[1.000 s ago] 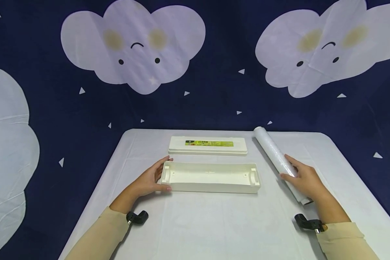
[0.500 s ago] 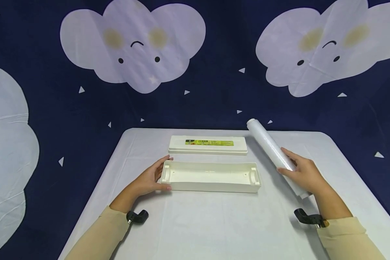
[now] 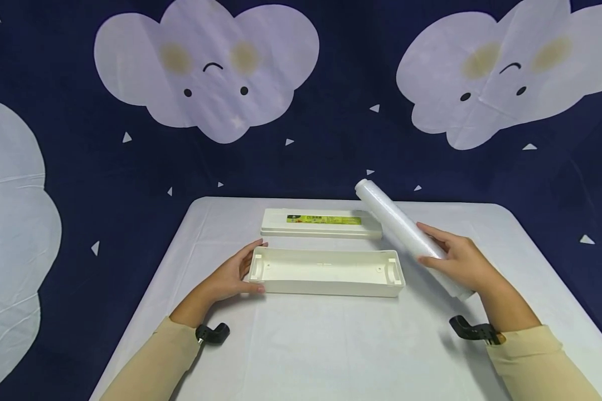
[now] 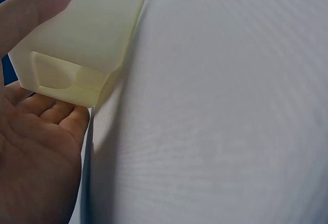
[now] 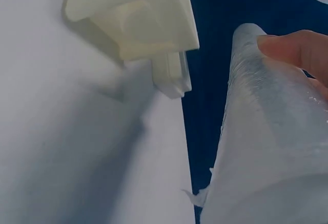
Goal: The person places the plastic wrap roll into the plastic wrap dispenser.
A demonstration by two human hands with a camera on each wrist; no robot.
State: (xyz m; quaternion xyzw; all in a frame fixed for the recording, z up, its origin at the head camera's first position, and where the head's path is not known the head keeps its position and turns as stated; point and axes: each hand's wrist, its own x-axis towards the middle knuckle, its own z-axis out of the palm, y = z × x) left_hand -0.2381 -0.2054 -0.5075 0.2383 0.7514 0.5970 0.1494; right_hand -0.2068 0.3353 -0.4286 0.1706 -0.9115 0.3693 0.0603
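My right hand (image 3: 459, 263) grips a roll of plastic wrap (image 3: 398, 224) round its near half. The roll slants up to the left, raised off the table, its far end above the lid's right end. An open, cream plastic box (image 3: 326, 288) lies lengthwise in the middle. My left hand (image 3: 233, 277) holds the box's left end, thumb (image 4: 48, 6) along the near side and the other fingers round the end and far side. Behind the box lies its white lid (image 3: 276, 228) with a yellow-green label. In the right wrist view the thumb presses on the wrap (image 5: 271, 131).
A white-covered table (image 3: 331, 345) bears everything. Behind it hangs a dark blue cloth (image 3: 331, 167) with cloud shapes. A black wrist camera mount (image 3: 213, 334) juts from the left wrist and another mount (image 3: 474, 329) from the right.
The right hand has lifted the roll of plastic wrap off the table and carried it leftward, towards the box and lid. The left hand and the box stay put.
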